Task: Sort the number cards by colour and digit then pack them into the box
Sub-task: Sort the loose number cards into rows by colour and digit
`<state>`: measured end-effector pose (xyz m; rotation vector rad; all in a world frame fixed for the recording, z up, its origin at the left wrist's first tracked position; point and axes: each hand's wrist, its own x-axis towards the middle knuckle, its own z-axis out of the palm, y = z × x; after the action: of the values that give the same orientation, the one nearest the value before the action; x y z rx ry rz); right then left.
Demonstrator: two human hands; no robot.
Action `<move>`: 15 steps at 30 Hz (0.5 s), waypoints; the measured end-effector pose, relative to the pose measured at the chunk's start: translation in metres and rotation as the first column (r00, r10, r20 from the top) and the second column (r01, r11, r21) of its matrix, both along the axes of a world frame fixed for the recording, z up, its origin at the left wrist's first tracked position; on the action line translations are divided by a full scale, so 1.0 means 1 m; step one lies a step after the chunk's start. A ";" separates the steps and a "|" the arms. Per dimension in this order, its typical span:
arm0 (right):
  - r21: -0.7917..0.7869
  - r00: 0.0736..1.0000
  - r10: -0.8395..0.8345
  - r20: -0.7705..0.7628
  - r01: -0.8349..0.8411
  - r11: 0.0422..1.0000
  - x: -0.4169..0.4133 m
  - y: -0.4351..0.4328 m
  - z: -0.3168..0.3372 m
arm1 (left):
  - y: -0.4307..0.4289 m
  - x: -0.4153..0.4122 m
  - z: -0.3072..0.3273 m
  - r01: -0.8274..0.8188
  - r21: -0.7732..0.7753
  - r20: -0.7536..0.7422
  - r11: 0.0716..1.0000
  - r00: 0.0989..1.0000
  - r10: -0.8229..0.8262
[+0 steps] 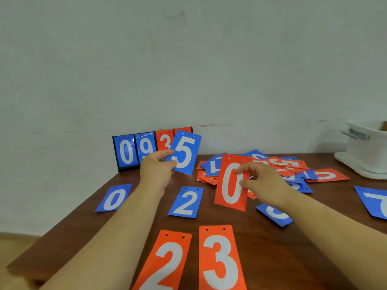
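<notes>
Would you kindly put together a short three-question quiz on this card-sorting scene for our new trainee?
1. The left hand pinches a raised blue card. Which digit is on it? A) 5 B) 7 C) 8
2. True or false: the right hand holds a red 0 card.
3. Fill the blank: beside the red 2 card at the near edge of the table lies a second red card, which shows the digit ___.

Key: 1 A; 2 true; 3 the digit 3.
</notes>
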<state>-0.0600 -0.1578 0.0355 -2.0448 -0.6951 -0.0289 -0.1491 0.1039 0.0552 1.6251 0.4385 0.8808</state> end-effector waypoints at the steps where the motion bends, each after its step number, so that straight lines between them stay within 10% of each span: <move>1: 0.032 1.000 0.002 -0.007 -0.002 0.999 -0.005 0.006 0.002 | 0.003 0.001 -0.001 -0.011 -0.014 0.013 1.000 1.000 0.012; 15: -0.031 0.868 0.384 -0.316 -0.414 0.910 -0.121 0.195 -0.020 | 0.139 -0.121 -0.049 -0.306 -0.191 0.009 0.933 0.950 0.313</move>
<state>-0.1808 0.0374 0.0155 -1.9003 -0.9225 0.5608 -0.2701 0.2432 0.0061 1.3829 0.7428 1.0703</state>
